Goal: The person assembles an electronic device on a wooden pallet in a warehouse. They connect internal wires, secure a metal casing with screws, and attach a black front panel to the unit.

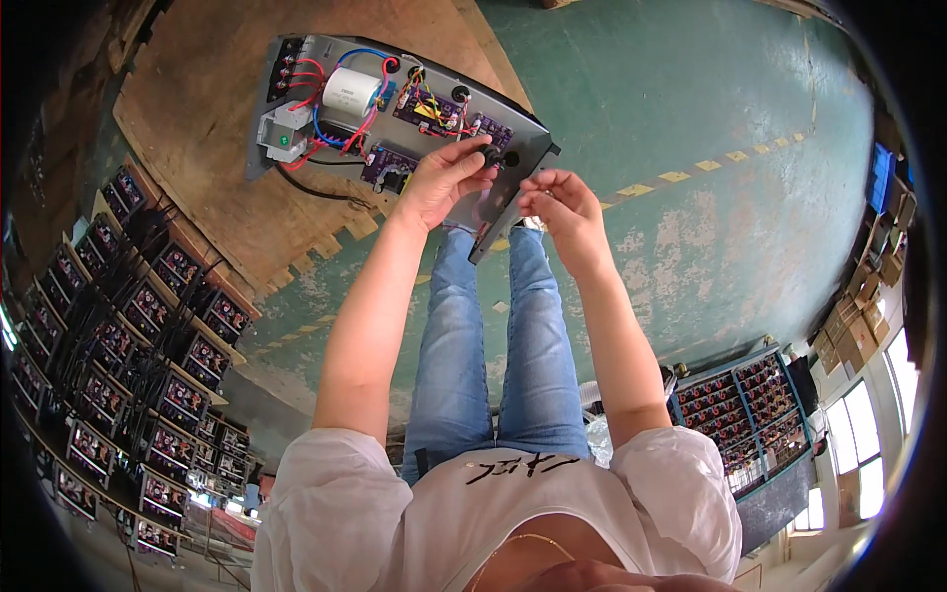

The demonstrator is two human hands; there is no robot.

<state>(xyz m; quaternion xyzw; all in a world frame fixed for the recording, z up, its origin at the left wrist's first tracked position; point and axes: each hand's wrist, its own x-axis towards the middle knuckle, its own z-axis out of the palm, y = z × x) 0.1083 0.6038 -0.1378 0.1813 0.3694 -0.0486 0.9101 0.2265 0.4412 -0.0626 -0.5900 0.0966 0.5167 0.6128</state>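
An open metal chassis (434,143) lies ahead of me, with purple circuit boards (391,168), a large white cylindrical capacitor (350,92) and red, blue and yellow wires in it. Over its right part my left hand (446,183) pinches a small black round part (491,155) between thumb and fingers. Just right of that part is a dark round hole (512,158) in the panel. Beside the chassis's right end, my right hand (564,209) has its fingertips drawn together; whatever they may hold is too small to make out.
A brown wooden board (197,148) lies beneath the chassis on the green floor (691,266), which bears a yellow dashed line. At left stand rows of similar electronic units (148,306). A blue rack (740,414) full of parts is at right, with cardboard boxes (853,321) beyond.
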